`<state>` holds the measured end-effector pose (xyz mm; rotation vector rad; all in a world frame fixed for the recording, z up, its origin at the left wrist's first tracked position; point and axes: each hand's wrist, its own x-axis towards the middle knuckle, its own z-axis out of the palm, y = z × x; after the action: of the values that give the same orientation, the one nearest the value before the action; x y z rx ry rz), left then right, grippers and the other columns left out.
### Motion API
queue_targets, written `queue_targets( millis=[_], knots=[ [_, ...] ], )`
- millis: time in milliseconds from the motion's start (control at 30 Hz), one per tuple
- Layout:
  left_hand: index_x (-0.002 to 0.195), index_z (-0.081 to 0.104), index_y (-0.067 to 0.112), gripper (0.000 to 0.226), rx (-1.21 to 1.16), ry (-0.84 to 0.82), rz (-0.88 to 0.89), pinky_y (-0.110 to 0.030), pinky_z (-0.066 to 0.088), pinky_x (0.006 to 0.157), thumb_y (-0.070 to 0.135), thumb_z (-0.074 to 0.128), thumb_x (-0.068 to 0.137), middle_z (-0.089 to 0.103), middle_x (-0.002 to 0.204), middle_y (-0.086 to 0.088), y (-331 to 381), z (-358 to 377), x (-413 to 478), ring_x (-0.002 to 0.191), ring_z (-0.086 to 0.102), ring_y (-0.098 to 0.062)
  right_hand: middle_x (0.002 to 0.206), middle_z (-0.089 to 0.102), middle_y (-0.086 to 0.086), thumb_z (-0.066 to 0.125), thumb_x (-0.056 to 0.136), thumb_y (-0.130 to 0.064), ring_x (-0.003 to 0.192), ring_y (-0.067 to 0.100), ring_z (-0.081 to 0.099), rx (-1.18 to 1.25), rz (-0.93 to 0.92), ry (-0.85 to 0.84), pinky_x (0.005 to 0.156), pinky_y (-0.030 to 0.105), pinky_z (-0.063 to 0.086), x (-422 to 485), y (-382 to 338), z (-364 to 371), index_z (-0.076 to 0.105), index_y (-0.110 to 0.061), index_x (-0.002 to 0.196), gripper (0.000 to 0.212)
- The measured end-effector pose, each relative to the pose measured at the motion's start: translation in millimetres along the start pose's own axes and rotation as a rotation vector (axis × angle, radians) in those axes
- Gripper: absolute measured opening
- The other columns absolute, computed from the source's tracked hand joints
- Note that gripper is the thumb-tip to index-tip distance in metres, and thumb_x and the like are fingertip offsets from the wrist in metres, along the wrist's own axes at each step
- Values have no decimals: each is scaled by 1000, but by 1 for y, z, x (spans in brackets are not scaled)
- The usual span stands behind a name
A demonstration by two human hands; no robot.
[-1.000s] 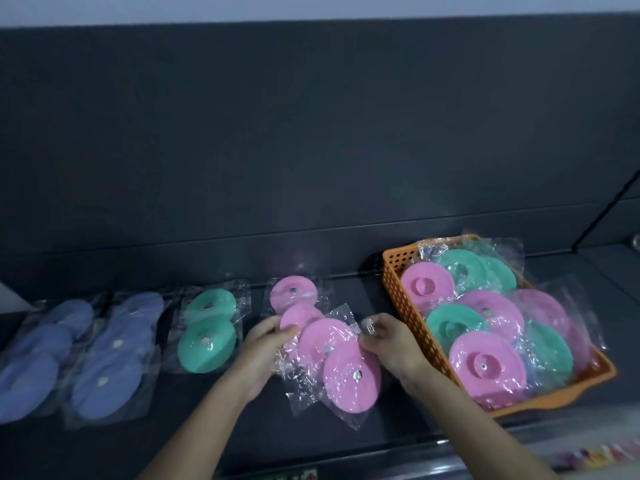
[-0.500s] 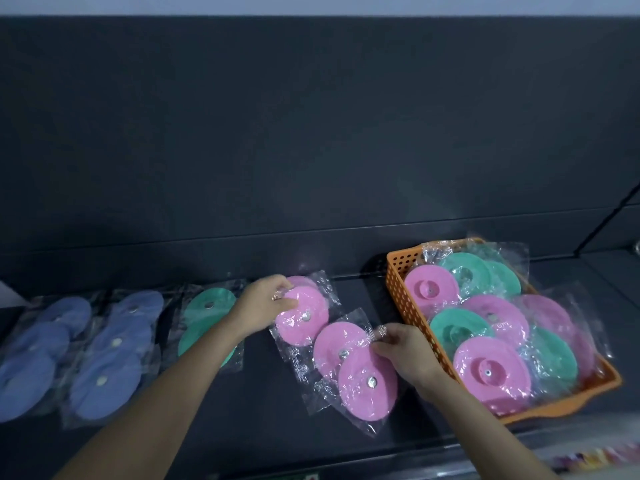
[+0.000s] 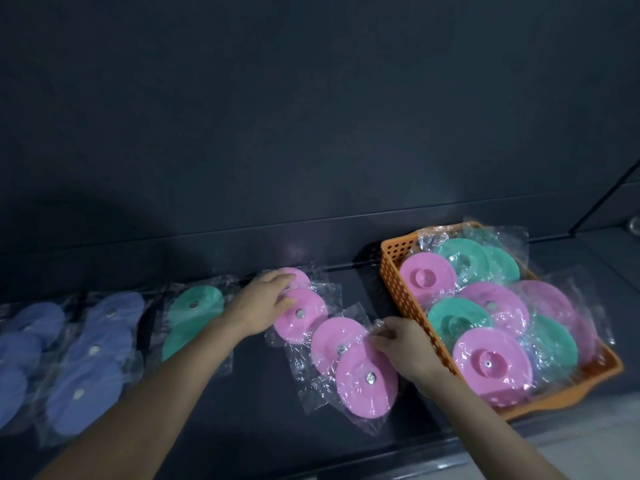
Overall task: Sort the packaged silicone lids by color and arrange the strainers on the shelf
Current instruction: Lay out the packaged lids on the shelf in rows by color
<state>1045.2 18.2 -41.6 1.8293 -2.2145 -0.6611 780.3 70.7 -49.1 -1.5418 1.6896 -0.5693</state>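
Note:
On the dark shelf [image 3: 263, 417] lie two clear packs of pink silicone lids. My left hand [image 3: 263, 304] holds the farther pink lid pack [image 3: 304, 315] at its left side, fingers over its upper lid. My right hand [image 3: 401, 344] pinches the plastic wrap at the right edge of the nearer pink lid pack [image 3: 360, 379]. Left of them a green lid pack [image 3: 197, 303] lies flat, partly hidden by my left forearm. Two blue lid packs [image 3: 100, 344] fill the far left. No strainers are in view.
An orange perforated basket [image 3: 393, 275] stands at the right, holding several wrapped pink and green lids. A dark back wall rises right behind the shelf. The shelf's front edge runs along the bottom of the view.
My left hand carried one pink pack up and left towards the green pack, and the two pink packs now lie apart. My right hand stayed on the nearer pack's wrap.

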Motion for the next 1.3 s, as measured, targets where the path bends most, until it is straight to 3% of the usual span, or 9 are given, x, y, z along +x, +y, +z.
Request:
queue_targets(
  millis=[133, 267, 433, 567, 833, 933, 1033, 1200, 1300],
  knots=[
    [148, 26, 24, 69, 76, -79, -36, -31, 24, 112, 55, 49, 91, 11, 159, 4, -2, 14, -11, 144, 15, -14, 65, 65, -3, 64, 85, -10, 59, 5, 56, -5, 21, 6, 48, 11, 36, 2, 1, 3, 65, -9, 72, 13],
    [141, 27, 12, 75, -11, -26, -96, -32, 37, 103, 57, 54, 86, 32, 151, 1, 1, 16, -14, 133, 39, -18, 61, 65, -4, 64, 84, -8, 56, 3, 56, 13, 34, 8, 47, 10, 36, 5, 0, 6, 65, -11, 67, 16],
    [138, 33, 17, 75, 32, 42, -64, -38, 22, 113, 61, 57, 82, 38, 145, 4, -1, 13, -16, 133, 36, -17, 65, 67, 4, 64, 83, -10, 61, 14, 59, -15, 31, 13, 54, 22, 42, 7, -1, 10, 65, -5, 70, 15],
    [147, 27, 22, 75, -74, -1, -95, -30, 32, 107, 50, 61, 86, 23, 155, 3, -6, 14, -21, 136, 34, -17, 64, 67, 4, 64, 85, -12, 58, 9, 59, -16, 41, 9, 49, 14, 40, 9, -1, 11, 65, -5, 70, 17],
    [146, 29, 9, 65, -128, 113, -218, -27, 22, 111, 27, 58, 92, 20, 156, -10, -2, 17, -22, 143, 23, -22, 51, 55, -5, 64, 84, -7, 50, 5, 49, 4, 47, 47, 45, 11, 36, 13, -9, 18, 53, -14, 54, 33],
    [130, 49, 9, 44, -233, 242, -289, -27, 40, 91, 26, 60, 90, 55, 127, -10, 2, 18, -19, 112, 54, -24, 54, 57, -7, 63, 84, -7, 53, 4, 51, 24, 38, 70, 46, 12, 34, 17, -17, 23, 54, -18, 55, 33],
    [106, 60, 9, 24, -364, 394, -461, -34, 47, 79, 23, 62, 87, 65, 93, -4, 4, 14, -18, 90, 62, -27, 56, 59, -8, 63, 83, -7, 56, 3, 53, 37, 2, 82, 49, 13, 34, 20, -24, 30, 57, -20, 57, 30],
    [87, 60, 10, 8, -419, 385, -522, -36, 49, 74, 14, 65, 83, 66, 83, -1, 1, 12, -19, 84, 65, -28, 61, 63, -7, 61, 82, -6, 61, 8, 58, 2, -34, 57, 53, 15, 38, 23, -35, 42, 58, -20, 59, 27],
    [85, 58, 18, 20, -507, 357, -505, -35, 50, 80, 20, 76, 78, 65, 86, -1, 0, 10, -18, 85, 63, -23, 60, 64, -3, 59, 82, -5, 61, 12, 60, 7, -36, 61, 53, 21, 43, 23, -39, 50, 60, -15, 60, 25]
  ],
)
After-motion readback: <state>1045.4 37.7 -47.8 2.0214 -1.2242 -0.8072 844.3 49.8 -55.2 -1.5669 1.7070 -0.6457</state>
